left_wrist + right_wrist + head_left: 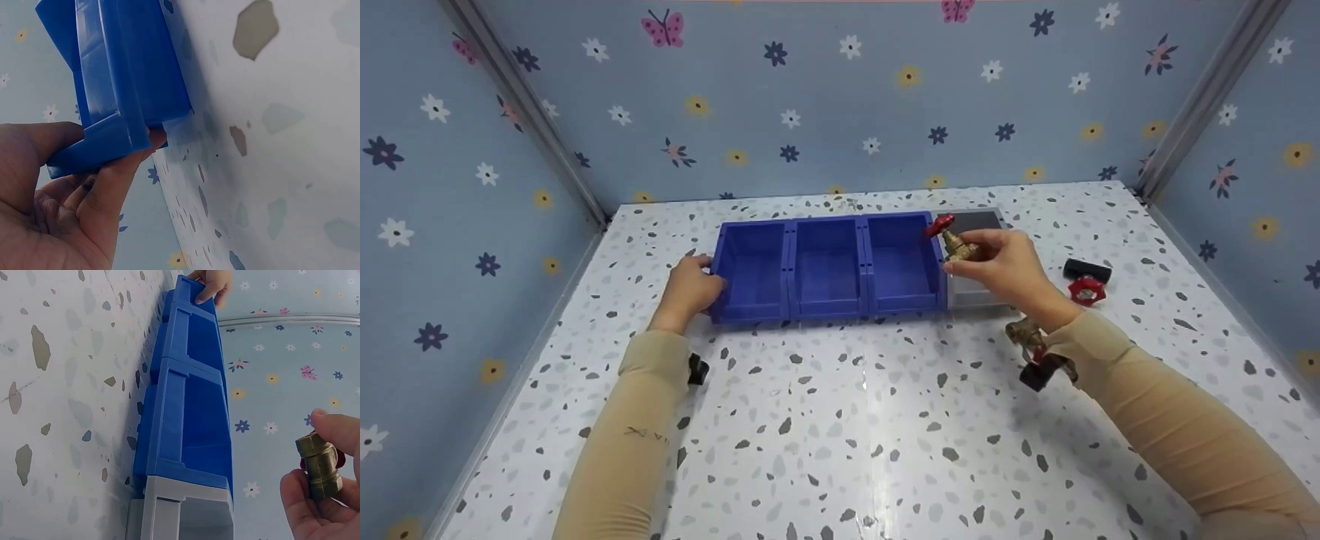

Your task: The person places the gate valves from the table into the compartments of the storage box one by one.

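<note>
Speckled tabletop (825, 420), flowered walls (817, 82) behind: my left hand (690, 289) grips the blue bins (826, 307) at their left end, my right hand (1009, 266) pinching a red-handled brass valve (958, 248) near their right.

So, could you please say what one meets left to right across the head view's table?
Left grip, left blue plastic bin, middle blue plastic bin, right blue plastic bin, grey plastic bin, partly hidden brass valve, black cylinder with red handwheel.

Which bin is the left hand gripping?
The leftmost blue bin: the left hand holds its outer edge, away from the other blue bins and grey bin.
</note>
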Motion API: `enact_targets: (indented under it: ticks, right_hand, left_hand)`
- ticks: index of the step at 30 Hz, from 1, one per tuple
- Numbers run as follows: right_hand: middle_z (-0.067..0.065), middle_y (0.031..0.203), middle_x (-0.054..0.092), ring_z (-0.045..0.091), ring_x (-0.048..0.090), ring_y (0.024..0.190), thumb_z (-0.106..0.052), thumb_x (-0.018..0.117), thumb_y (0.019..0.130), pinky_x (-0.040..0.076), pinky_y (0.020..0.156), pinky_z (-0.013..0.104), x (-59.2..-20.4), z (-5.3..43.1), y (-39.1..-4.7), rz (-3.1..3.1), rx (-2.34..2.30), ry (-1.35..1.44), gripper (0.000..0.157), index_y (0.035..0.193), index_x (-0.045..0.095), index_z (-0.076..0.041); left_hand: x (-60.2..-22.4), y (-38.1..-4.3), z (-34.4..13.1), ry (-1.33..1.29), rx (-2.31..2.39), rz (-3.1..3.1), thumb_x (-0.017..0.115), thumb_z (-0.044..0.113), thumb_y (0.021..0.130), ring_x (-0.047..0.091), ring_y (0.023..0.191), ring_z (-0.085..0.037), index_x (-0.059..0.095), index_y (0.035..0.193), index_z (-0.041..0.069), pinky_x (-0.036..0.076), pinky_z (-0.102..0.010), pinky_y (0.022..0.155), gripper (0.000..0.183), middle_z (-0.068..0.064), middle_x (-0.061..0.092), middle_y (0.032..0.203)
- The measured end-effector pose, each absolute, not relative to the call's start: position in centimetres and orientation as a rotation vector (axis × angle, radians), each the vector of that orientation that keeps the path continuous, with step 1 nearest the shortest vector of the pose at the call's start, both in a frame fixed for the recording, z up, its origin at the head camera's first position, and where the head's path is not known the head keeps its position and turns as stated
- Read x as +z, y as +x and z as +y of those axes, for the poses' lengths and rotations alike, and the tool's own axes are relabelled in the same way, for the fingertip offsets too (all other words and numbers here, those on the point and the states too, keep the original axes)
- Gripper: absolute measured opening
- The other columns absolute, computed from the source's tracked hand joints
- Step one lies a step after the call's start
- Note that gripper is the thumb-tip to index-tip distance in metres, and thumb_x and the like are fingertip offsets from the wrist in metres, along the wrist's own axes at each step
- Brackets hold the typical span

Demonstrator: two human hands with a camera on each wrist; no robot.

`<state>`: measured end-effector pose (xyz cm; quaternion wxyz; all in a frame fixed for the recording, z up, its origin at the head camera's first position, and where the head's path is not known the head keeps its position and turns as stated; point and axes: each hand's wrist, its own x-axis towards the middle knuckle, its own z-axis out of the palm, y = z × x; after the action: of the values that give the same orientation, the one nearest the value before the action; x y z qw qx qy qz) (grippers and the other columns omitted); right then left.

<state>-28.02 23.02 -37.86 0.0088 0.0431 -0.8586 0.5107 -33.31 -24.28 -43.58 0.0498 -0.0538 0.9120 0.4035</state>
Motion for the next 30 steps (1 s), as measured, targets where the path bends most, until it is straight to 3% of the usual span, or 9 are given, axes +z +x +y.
enact_targets:
  ticks: [10, 18, 30]
  right_hand:
    - [0.004, 0.106, 0.076, 0.005, 0.069, 0.086, -0.011, 0.091, 0.087, 0.06, 0.075, 0.016, -38.5, 23.6, -28.5, -2.602, 1.681, 0.079, 0.057, 0.137, 0.069, 0.005]
    - [0.006, 0.114, 0.075, 0.005, 0.069, 0.093, -0.015, 0.091, 0.088, 0.059, 0.081, 0.015, -38.6, 23.9, -28.8, -2.574, 1.733, 0.034, 0.06, 0.14, 0.068, 0.004]
    - [0.002, 0.114, 0.071, 0.008, 0.064, 0.098, -0.016, 0.086, 0.094, 0.055, 0.081, 0.015, -38.8, 24.5, -29.7, -2.53, 1.73, -0.021, 0.051, 0.137, 0.068, 0.004]
  left_hand:
    - [-43.6, -33.3, -24.2, -0.166, 1.204, 2.782, 0.052, 0.007, 0.096, 0.072, 0.112, -0.041, 0.049, 0.157, -0.009, 0.066, -0.037, 0.073, 0.063, -0.035, 0.06, 0.148]
    - [-43.5, -33.5, -24.2, -0.18, 1.211, 2.77, 0.052, 0.008, 0.096, 0.071, 0.114, -0.04, 0.05, 0.156, -0.009, 0.067, -0.036, 0.073, 0.063, -0.034, 0.059, 0.149]
    - [-43.6, -33.5, -24.3, -0.18, 1.208, 2.783, 0.052, 0.007, 0.095, 0.071, 0.112, -0.039, 0.051, 0.156, -0.009, 0.066, -0.035, 0.072, 0.063, -0.035, 0.059, 0.15]
